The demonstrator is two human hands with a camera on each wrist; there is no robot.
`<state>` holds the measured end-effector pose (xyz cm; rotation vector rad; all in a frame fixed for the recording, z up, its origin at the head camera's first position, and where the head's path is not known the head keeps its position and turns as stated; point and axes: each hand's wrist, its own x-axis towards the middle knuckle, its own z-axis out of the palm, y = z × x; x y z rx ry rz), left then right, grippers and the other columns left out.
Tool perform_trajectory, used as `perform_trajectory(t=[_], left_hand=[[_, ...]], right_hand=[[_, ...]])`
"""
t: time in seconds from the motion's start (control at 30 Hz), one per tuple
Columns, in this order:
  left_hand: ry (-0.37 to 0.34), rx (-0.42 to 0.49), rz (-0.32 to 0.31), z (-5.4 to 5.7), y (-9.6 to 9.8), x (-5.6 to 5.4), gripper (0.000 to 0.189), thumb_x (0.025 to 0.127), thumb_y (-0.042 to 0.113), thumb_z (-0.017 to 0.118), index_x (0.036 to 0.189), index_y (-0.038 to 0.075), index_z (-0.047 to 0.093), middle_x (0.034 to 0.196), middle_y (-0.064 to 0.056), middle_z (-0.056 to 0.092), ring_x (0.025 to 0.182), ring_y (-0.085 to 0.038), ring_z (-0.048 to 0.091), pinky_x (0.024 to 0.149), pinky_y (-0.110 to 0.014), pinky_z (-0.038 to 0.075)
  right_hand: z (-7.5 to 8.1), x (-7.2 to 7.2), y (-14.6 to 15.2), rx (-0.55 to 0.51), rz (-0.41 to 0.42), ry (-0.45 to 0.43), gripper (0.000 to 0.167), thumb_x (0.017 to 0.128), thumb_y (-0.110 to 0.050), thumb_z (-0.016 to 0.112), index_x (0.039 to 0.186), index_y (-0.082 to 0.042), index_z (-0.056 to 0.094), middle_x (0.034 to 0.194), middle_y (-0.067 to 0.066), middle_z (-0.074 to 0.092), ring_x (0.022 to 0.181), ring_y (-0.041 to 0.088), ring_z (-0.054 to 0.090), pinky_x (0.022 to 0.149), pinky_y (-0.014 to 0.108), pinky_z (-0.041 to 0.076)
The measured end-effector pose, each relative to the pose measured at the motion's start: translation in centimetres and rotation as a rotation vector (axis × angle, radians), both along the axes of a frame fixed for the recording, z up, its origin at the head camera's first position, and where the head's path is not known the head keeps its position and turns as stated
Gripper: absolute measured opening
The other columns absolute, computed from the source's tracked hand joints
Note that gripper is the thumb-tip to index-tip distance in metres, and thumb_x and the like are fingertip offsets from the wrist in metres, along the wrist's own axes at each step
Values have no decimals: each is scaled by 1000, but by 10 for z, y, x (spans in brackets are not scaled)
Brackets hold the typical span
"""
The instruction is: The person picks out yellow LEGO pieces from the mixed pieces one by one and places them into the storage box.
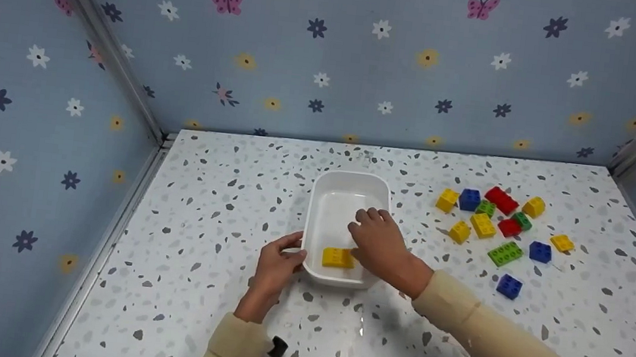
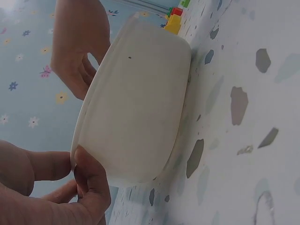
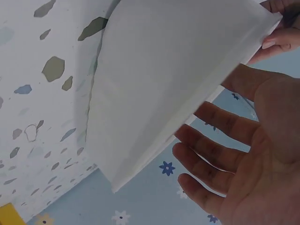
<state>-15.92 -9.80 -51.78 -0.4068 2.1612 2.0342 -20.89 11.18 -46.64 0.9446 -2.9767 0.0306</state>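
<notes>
A white plastic tub (image 1: 318, 202) stands on the speckled table. My left hand (image 1: 276, 263) pinches its near left rim between thumb and fingers, as the left wrist view (image 2: 70, 183) also shows. Inside, at the tub's near end, lies a yellow toy brick (image 1: 336, 258). My right hand (image 1: 380, 247) reaches over the right rim into the tub, its thumb side right by the yellow brick. In the right wrist view, the fingers of the right hand (image 3: 248, 145) are loosely spread, with some fingertips hidden behind the tub's wall.
Several yellow, red, green and blue toy bricks lie loose to the right of the tub, among them a green brick (image 1: 505, 254) and a blue brick (image 1: 509, 286) nearest me. Flower-patterned panels (image 1: 320, 53) border the table at the back and sides.
</notes>
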Motion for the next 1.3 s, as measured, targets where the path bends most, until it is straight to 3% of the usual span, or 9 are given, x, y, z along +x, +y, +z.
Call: perform_trajectory(t=[0.33, 0.53, 0.77, 0.93, 1.3], left_hand=[[-3, -7, 8, -1, 0, 0, 45, 104, 2, 61, 149, 1, 58, 135, -18, 60, 108, -25, 67, 92, -32, 60], [-3, -9, 5, 0, 1, 0, 46, 104, 2, 61, 149, 0, 58, 136, -19, 60, 108, -25, 67, 91, -33, 61], [-3, -13, 16, -1, 2, 0, 44, 104, 1, 62, 147, 1, 60, 133, -18, 62, 106, -24, 66, 90, -31, 60], [-14, -24, 24, 0, 3, 0, 44, 103, 2, 63, 147, 2, 61, 133, -17, 62, 106, -23, 66, 89, -31, 60], [-13, -56, 15, 0, 3, 1, 44, 104, 3, 62, 148, 2, 60, 134, -16, 62, 108, -24, 67, 93, -34, 60]], right_hand=[[15, -4, 38, -143, -166, 19, 36, 91, -21, 86, 121, -3, 75, 125, 17, 66, 119, 38, 60, 110, 54, 47], [13, -6, 65, -176, -228, 50, 37, 91, -19, 85, 122, -1, 74, 127, 19, 66, 120, 40, 59, 112, 58, 46], [6, -6, 92, -197, -266, 93, 37, 90, -18, 86, 118, 2, 74, 125, 22, 66, 120, 43, 59, 110, 59, 46], [1, -7, 107, -219, -289, 74, 36, 90, -16, 85, 119, 3, 73, 125, 23, 65, 117, 44, 58, 105, 60, 48], [-3, -9, 135, -183, -316, 77, 38, 93, -11, 81, 125, 7, 69, 126, 27, 62, 118, 47, 57, 110, 65, 44]])
